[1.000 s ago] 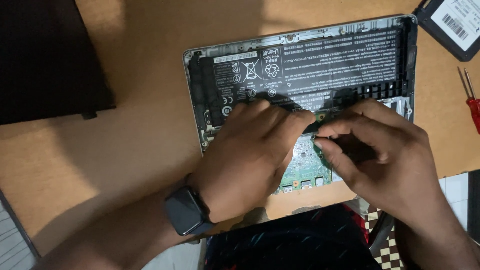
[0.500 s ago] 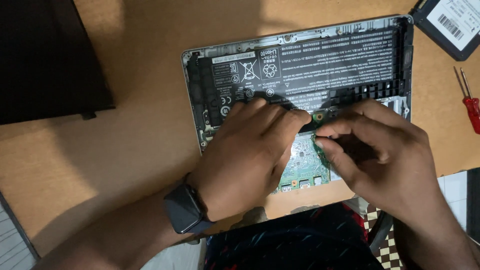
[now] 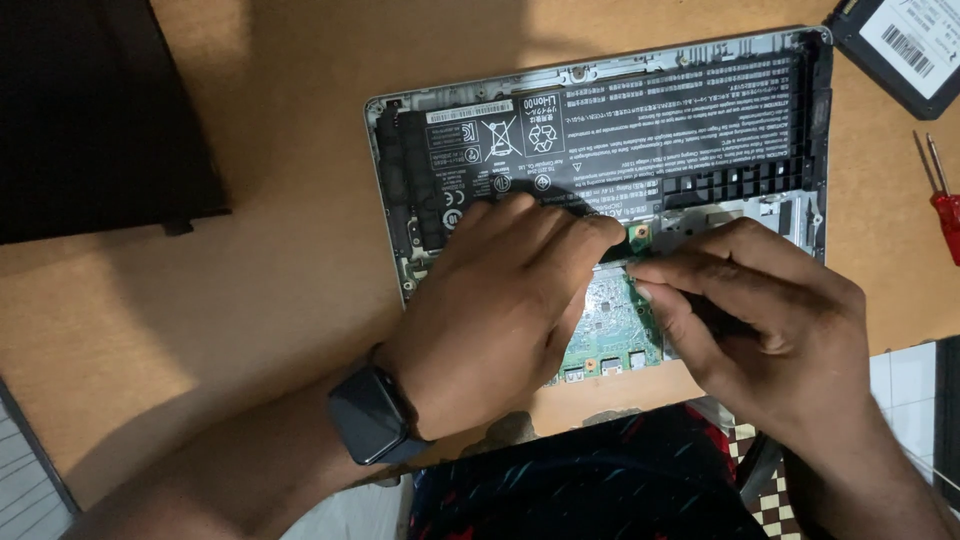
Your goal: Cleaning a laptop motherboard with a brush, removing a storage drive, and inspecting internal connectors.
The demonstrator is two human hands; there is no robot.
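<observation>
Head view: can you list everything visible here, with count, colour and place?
laptop: one, silver shell, opened, centre of the table
battery: one, black, upper part of the laptop
circuit board: one, green, lower part of the laptop, between the hands
table: one, tan wood
panel: one, black, top left of the table
drive: one, black with a white label, top right corner
screwdriver: one, red handle, right edge
cloth: one, dark patterned, bottom centre
watch: one, black, left wrist
left hand: on the laptop, fingertips at the battery edge
right hand: on the laptop, fingertips beside the board
</observation>
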